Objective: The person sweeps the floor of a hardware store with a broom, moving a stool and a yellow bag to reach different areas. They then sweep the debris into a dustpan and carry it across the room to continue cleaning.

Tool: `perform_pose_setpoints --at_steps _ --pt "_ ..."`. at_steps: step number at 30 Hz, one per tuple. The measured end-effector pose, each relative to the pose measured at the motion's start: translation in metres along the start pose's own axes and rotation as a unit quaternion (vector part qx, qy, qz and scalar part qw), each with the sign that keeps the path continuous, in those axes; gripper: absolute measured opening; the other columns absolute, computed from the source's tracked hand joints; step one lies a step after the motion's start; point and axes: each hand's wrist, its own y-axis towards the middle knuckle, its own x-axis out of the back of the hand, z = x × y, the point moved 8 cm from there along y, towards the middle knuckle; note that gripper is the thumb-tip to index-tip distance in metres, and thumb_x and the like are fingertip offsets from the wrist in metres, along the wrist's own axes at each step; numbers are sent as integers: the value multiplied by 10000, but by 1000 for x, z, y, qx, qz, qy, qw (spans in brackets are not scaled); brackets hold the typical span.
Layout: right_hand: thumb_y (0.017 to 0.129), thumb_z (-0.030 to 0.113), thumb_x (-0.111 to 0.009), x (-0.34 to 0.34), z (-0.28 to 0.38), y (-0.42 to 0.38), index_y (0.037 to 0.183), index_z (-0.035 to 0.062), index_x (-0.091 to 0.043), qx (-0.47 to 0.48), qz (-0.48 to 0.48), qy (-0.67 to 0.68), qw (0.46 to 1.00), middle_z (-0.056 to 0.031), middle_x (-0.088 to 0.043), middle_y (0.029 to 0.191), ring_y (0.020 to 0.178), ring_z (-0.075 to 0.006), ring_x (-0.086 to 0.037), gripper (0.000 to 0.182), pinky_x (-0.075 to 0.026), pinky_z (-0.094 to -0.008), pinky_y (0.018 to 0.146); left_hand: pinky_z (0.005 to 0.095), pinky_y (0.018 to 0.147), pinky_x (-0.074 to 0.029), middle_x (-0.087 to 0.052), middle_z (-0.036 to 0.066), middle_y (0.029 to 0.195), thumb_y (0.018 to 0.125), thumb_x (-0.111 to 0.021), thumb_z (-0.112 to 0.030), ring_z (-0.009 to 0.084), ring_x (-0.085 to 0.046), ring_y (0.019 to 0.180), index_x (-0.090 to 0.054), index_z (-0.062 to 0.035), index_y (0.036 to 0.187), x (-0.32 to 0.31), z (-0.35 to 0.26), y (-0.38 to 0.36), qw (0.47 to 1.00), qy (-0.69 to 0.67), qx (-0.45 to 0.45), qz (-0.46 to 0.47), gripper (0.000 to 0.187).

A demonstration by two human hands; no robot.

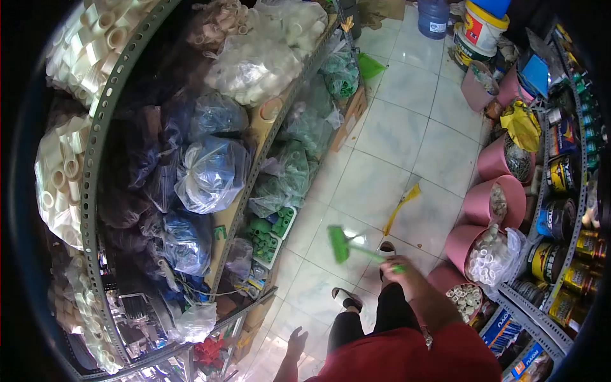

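My right hand (398, 267) is closed around the pale green handle of a broom (339, 245). The broom's green bristle head is over the tiled floor, left of my feet and slightly blurred. A crumpled yellow strip (401, 209) lies on the tiles beyond my sandals, apart from the bristles. Low by my left side, my left hand (296, 344) hangs with its fingers apart and holds nothing. Part of the broom handle is hidden by my right hand.
Shelving (238, 210) on the left holds plastic bags of pipe fittings. Pink buckets (453, 245) of fittings line the right side, beside shelves of cans (546, 262). A water jug (433, 18) and paint pails (477, 32) stand at the far end. A green dustpan-like piece (369, 65) lies near the left shelf.
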Motion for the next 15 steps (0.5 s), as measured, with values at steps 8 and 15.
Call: perform_pose_setpoints --at_steps 8,15 --pt "773 149 -425 -50 -45 -70 726 74 -443 226 -119 -193 947 -11 -420 578 478 -99 -427 91 -362 -234 426 320 850 -349 -464 178 1097 718 -557 -314 270 -433 1031 -446 -26 1101 4 -16 12 999 38 8 -9 491" --pt "745 120 -450 -33 -65 147 610 73 -403 -89 -110 28 990 2 -393 518 450 -119 -401 150 -339 -214 397 298 866 -335 -480 158 1088 724 -552 -327 249 -430 1039 -470 -12 1069 -3 -22 84 987 101 -127 11 475"
